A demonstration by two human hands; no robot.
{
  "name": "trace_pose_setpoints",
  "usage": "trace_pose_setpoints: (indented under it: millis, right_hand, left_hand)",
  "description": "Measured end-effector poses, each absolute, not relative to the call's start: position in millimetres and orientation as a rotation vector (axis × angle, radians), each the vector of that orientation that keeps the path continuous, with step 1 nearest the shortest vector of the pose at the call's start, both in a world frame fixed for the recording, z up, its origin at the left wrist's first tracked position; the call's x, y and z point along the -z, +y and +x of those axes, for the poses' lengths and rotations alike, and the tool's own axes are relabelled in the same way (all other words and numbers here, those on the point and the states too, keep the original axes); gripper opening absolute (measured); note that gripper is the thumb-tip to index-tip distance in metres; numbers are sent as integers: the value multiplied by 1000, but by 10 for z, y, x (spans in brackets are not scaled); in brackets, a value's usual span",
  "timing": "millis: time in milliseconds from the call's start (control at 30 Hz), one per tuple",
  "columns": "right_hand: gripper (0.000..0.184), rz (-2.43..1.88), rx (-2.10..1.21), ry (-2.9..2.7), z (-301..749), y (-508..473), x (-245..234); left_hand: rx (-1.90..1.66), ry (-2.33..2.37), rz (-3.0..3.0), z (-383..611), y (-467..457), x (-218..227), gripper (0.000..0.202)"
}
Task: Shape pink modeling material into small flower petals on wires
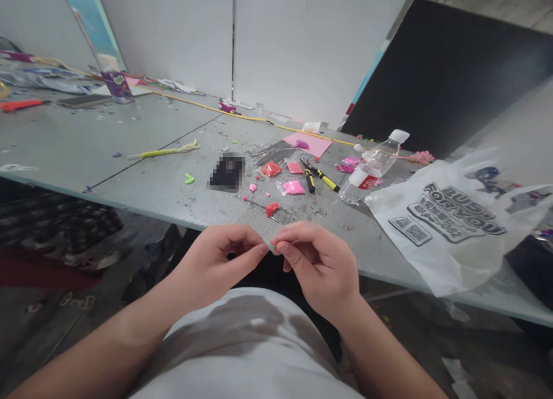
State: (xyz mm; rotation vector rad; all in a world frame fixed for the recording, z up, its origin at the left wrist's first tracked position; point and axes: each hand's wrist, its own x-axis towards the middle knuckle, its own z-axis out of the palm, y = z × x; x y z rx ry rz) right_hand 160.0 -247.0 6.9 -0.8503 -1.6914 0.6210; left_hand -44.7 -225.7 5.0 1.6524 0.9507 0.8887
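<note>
My left hand and my right hand meet at the fingertips just off the table's near edge. Both are closed in a pinch, thumbs against forefingers. Whatever is between them is hidden or too small to make out. On the table just beyond them lies a red clay lump with thin dark wire around it. Small pink clay bits are scattered behind it. Farther back are a bag of red clay, a bag of pink clay and pliers with yellow and black handles.
A plastic bottle stands to the right beside a white plastic bag overhanging the table edge. A blurred dark object lies left of the clay bags. A yellow cable runs along the back, near a purple drink carton.
</note>
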Motion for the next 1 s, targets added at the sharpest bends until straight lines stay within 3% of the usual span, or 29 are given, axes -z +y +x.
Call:
trace_pose_setpoints:
  millis: [133, 533, 767, 1000]
  right_hand:
    - [15, -769, -587, -1693, 1621, -2492, -123]
    - [7, -675, -156, -1901, 1588, -2461, -108]
    - [18, -536, -249, -1973, 1641, -2451, -106]
    - [9, -680, -355, -1919, 1614, -2469, -154]
  left_hand:
    - [-839, 910, 1582, -455, -2263, -77, 32]
    - [-840, 837, 1562, -389, -2319, -83, 30]
    - [-853, 775, 1413, -409, -2343, -116, 28]
    - [-741, 740, 1330, -430, -2280, -56, 35]
